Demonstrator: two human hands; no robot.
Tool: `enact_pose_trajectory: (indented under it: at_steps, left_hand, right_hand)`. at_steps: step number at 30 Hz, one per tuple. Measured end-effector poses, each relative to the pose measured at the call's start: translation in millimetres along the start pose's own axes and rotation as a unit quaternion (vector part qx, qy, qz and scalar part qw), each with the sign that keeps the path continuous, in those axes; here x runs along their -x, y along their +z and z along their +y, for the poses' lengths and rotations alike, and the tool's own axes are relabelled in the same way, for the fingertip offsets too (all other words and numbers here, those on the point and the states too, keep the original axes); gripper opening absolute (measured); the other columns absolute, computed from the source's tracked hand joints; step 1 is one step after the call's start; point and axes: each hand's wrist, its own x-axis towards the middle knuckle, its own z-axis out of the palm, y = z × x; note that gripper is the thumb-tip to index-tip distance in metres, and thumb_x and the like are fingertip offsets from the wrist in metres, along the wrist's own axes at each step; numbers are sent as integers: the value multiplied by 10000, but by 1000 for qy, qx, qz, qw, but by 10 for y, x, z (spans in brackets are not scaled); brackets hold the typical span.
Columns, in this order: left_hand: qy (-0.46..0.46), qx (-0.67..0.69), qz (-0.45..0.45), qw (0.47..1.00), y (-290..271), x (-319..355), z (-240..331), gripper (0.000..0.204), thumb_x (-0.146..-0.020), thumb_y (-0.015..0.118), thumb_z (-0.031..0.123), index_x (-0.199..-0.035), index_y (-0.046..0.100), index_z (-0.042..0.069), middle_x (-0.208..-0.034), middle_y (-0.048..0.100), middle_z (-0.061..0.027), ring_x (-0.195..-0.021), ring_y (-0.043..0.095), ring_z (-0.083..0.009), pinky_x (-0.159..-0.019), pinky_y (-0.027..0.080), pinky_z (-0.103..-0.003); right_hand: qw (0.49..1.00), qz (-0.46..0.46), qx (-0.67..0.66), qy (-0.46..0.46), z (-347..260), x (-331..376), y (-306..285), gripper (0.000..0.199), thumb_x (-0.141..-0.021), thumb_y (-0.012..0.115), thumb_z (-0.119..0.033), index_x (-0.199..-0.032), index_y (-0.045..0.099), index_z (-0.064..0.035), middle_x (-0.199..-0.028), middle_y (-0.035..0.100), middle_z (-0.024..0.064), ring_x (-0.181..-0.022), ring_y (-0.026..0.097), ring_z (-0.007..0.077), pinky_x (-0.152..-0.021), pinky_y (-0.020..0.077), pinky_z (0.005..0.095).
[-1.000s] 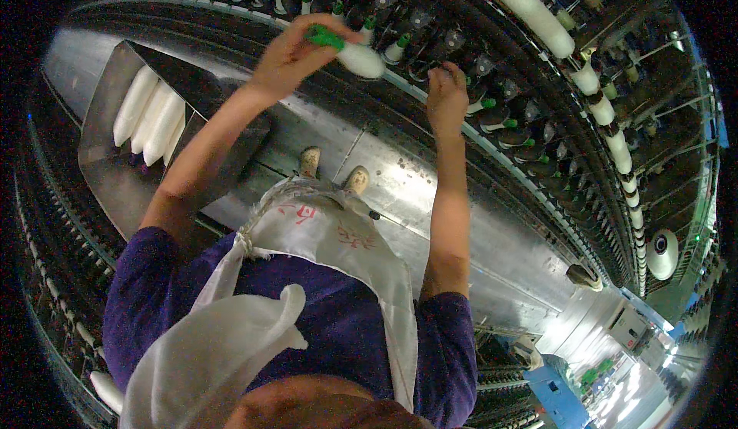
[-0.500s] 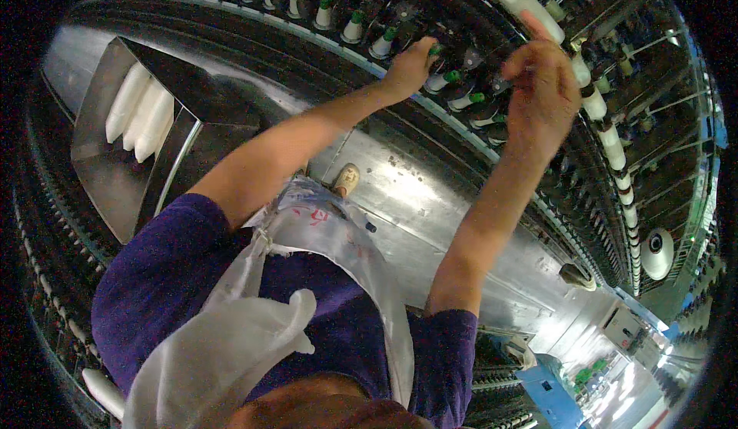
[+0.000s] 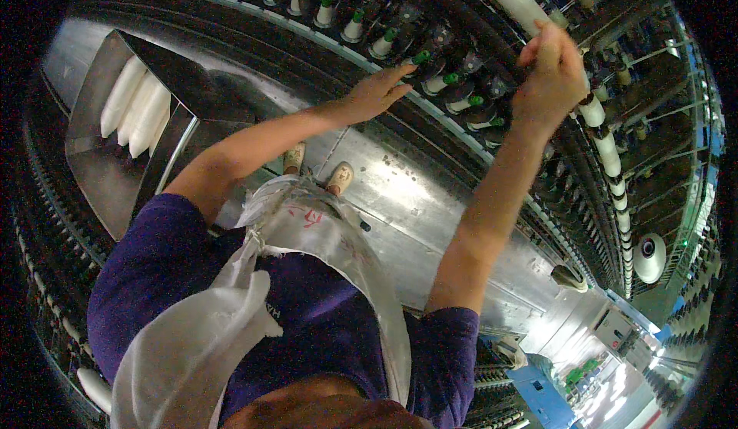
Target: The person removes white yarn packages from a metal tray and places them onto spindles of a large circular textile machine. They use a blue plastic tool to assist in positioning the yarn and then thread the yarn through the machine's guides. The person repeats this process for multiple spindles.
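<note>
My left hand reaches to the spinning frame's row of spindles, fingers stretched out and thumb apart. Its fingertips are beside a white yarn bobbin with a green top, and I cannot tell if they touch it. My right hand is raised higher up at the machine, with its fingers curled and pinched. What they hold, if anything, does not show. Just beyond those fingertips lies a thick white roller. Other green-topped bobbins stand in line along the rail between my hands.
A metal bin on my left holds several long white spools. Below me runs a shiny metal floor. A white cone hangs at the far right. A blue box and another machine row stand at the lower right.
My left hand has drawn back left and down from the spindles, its fingers straightening. My right hand has shifted slightly right, and its raised index finger has curled in.
</note>
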Motion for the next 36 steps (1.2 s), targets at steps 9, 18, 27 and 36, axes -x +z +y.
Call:
enact_pose_trajectory:
  at_steps: [9, 18, 27, 36]
  left_hand:
    - [506, -395, 192, 743, -642, -1741, 1235, 462, -741, 591, 104, -1193, 504, 129, -1034, 575, -43, -1052, 553, -214, -940, 443, -350]
    - [463, -345, 97, 811, -796, -1475, 1807, 246, -771, 575, 177, -1006, 528, 122, -855, 584, -42, -807, 624, -198, -572, 508, -323]
    - [431, -253, -18, 866, -1131, -409, 1227, 304, -791, 535, 186, -1086, 541, 112, -821, 527, -29, -765, 570, -184, -661, 449, -314]
    - [295, -322, -111, 893, -1440, -167, 575, 408, -772, 574, 129, -1178, 553, 98, -991, 596, -105, -907, 600, -284, -792, 488, -414]
  right_hand:
    - [972, -81, 178, 132, 1738, 2057, 993, 181, -842, 591, -128, -763, 638, 28, -587, 576, 65, -549, 488, 146, -530, 407, 299]
    - [863, -217, 436, -135, 695, 650, 407, 262, -865, 593, -218, -1010, 639, -4, -971, 668, 152, -848, 634, 249, -726, 494, 361]
    - [837, -86, 521, -141, 392, -1004, 206, 312, -800, 549, -316, -865, 690, -45, -868, 658, 233, -829, 630, 419, -722, 498, 509]
    - [896, -27, 408, -175, 975, -1129, 175, 276, -740, 674, -277, -819, 688, -13, -814, 633, 169, -987, 448, 385, -893, 337, 500]
